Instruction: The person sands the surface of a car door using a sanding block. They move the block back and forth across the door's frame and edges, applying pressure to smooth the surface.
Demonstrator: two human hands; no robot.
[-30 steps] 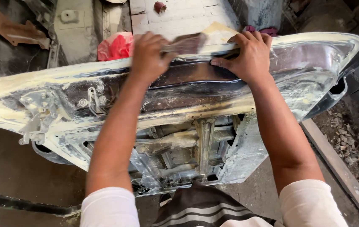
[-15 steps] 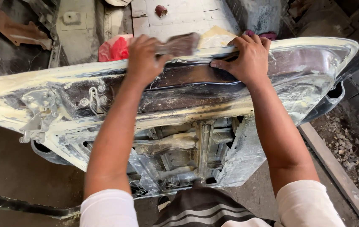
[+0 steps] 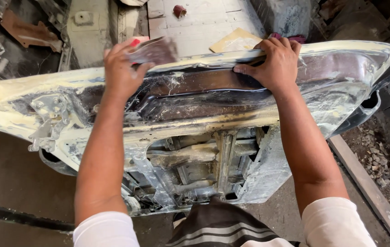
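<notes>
Left hand [image 3: 121, 73] is up at the top edge of the car door panel [image 3: 195, 119], fingers wrapped tight around a sanding block [image 3: 154, 50], a dark, blurred slab pressed against the panel's upper rim. Right hand [image 3: 275, 64] sits further along that same rim, fingers curled over the edge and thumb stretched along the front face, clamped firmly on the metal itself. Both forearms reach out from white sleeves [image 3: 336, 226] at the bottom of the view.

The door panel stands on edge, tilted, leaning toward the person, its inner side facing the camera. Cream-coloured filler [image 3: 16, 98] is smeared across the left end and along the top, while a dark, bare band runs through the middle between the two hands. Below that, the door's open inner cavity [image 3: 204, 164] shows struts and brackets. A hinge bracket [image 3: 51, 112] juts out just left of the left forearm.

Beyond the rim, a sheet of tan sandpaper [image 3: 236, 41] lies on a pale boarded floor [image 3: 195, 23]. Rubble [image 3: 382, 160] is scattered at lower right.
</notes>
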